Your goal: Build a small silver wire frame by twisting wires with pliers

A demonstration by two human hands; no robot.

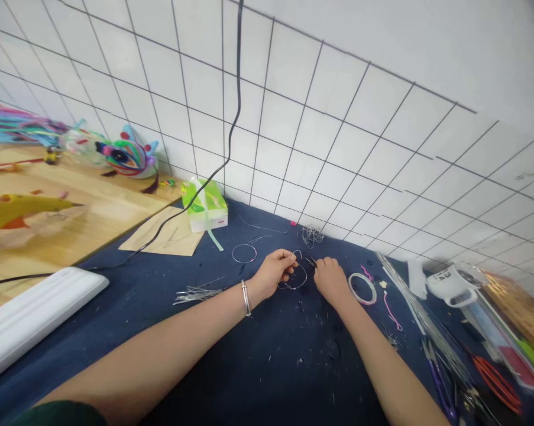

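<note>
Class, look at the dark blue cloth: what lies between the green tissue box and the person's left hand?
In the head view, a small wire ring lies on the cloth between the tissue box and the left hand.

Dark blue cloth (271, 367) over the table, wooden top (71, 207) at the far left.
On the cloth: a green tissue box (204, 206), a tape roll (362, 288) at right, a wire ring (244, 253), a white mug (449, 284), orange scissors (497, 381).
</note>
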